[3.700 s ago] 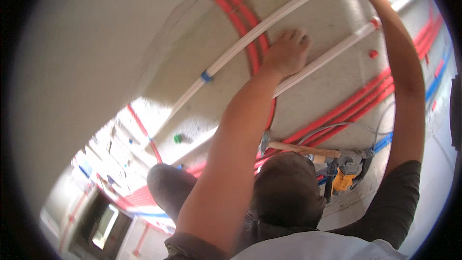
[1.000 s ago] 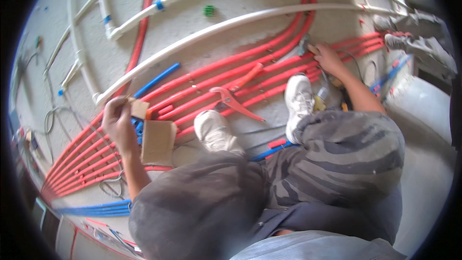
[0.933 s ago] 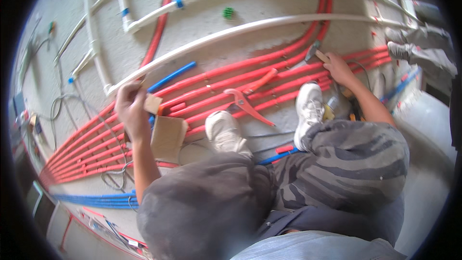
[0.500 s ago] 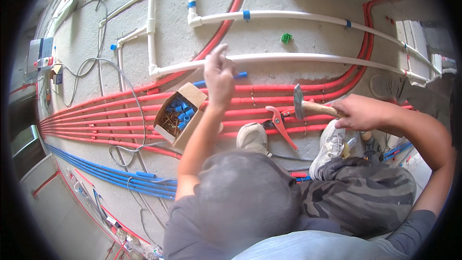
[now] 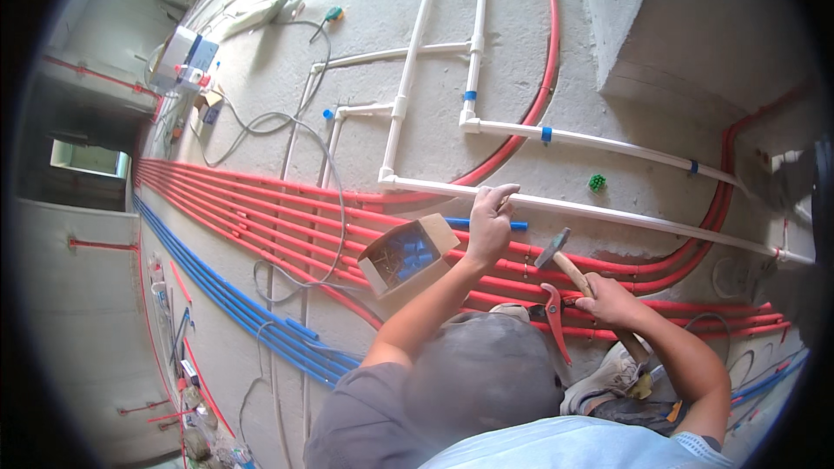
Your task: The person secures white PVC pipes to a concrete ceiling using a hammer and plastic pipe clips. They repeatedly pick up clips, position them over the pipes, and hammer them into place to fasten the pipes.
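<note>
Above concrete (image 5: 373,26), any print illegible, right fingers (image 5: 593,287) clasp a hammer (image 5: 571,271); left fingers (image 5: 497,201) bend, their hold unclear.

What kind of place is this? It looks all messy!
It looks like a room still being built or fixed up. Long red pipes and white pipes lie uncovered on a bare concrete floor, and someone there is holding a hammer.

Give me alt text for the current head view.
A person's right hand holds a hammer over red pipes; the left hand overlaps a white pipe, contact unclear. An open cardboard box of blue fittings sits beside the left forearm.
</note>
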Demonstrator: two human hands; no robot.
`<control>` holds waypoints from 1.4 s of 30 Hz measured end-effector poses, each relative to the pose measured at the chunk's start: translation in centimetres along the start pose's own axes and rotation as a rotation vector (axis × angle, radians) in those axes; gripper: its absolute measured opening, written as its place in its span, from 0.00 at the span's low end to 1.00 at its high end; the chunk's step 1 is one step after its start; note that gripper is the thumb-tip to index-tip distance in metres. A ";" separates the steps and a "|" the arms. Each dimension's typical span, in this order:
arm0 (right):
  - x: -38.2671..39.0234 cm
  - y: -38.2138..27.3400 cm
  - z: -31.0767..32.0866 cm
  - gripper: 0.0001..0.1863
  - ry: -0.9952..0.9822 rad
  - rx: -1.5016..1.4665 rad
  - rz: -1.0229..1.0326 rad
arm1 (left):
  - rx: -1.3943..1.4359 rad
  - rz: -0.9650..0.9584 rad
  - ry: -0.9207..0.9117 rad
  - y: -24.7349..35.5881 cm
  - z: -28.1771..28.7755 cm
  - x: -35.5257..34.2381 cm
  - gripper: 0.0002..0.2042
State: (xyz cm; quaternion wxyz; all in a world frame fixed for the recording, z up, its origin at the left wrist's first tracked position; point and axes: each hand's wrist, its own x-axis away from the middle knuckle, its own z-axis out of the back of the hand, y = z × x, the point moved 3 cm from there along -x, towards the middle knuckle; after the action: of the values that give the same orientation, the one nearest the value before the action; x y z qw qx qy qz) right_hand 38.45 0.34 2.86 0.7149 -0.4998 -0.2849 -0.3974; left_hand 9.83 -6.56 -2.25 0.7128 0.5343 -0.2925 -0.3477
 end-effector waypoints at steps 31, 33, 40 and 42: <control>-1.3 -3.4 -2.6 0.18 -0.011 -0.028 -0.025 | 0.087 -0.009 0.052 0.7 2.3 4.9 0.07; -3.0 -1.2 -3.1 0.19 0.011 0.015 0.042 | 0.058 -0.041 0.071 0.8 2.5 4.8 0.07; -4.4 1.4 -3.8 0.25 0.027 -0.011 0.015 | 0.077 0.008 0.059 -0.7 3.0 4.3 0.07; -3.4 -0.2 -3.6 0.21 -0.013 -0.236 -0.067 | 0.092 0.010 0.073 -0.7 3.9 3.7 0.07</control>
State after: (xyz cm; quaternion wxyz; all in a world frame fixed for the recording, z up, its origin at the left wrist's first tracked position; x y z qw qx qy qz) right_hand 36.52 -2.11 -0.94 0.6354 -0.5733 -0.2575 -0.4487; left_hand 8.83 -11.87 -1.78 0.6994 0.5774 -0.2848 -0.3105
